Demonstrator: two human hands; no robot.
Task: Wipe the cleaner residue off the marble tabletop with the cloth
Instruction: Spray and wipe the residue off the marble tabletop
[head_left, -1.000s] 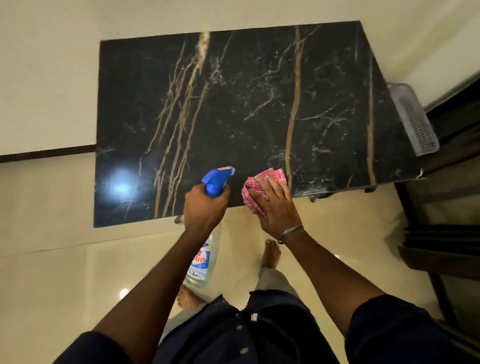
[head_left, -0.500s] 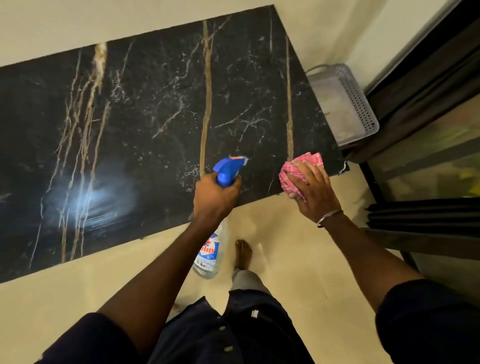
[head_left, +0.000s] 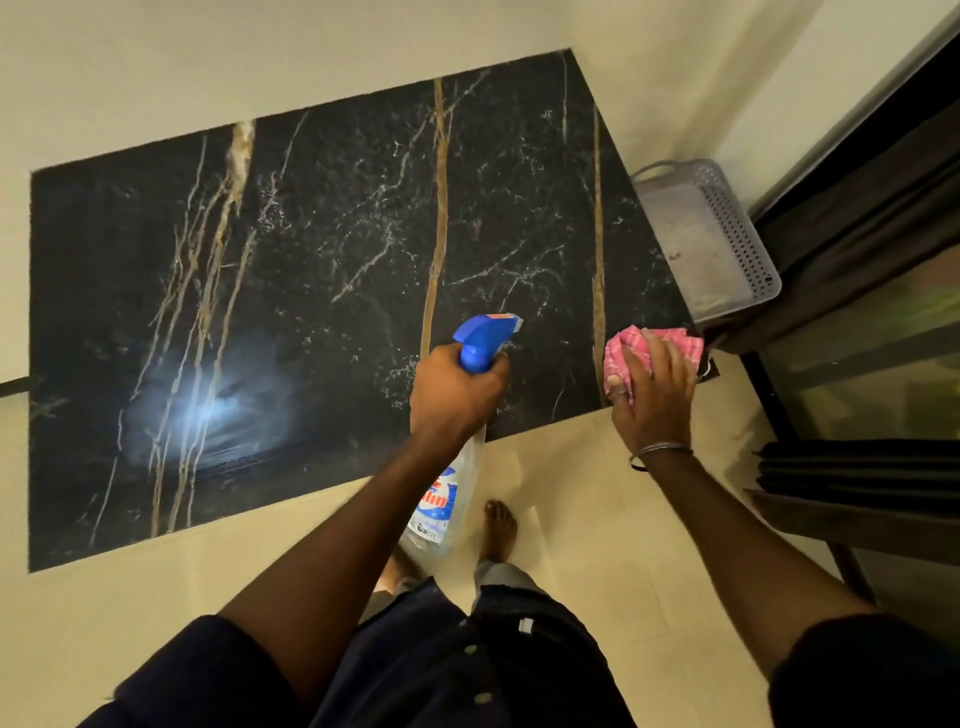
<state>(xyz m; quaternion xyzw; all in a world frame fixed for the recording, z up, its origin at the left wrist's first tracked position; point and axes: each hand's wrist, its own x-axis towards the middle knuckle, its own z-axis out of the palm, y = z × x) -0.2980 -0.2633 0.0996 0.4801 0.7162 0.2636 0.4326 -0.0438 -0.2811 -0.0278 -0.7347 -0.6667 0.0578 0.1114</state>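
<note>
The right hand (head_left: 655, 395) presses the pink cloth (head_left: 631, 358), mostly hidden beneath it, apparently onto the desk (head_left: 337, 270) corner; the left hand (head_left: 457, 392) grips 1 spray bottle (head_left: 470, 415).

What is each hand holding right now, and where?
Left hand grips the spray bottle at its neck; right hand presses the pink cloth on the marble tabletop's near right corner.

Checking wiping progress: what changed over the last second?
The right hand slid the cloth rightward along the near edge to the tabletop's right corner. Nothing taken or released. The left hand still holds the spray bottle.
</note>
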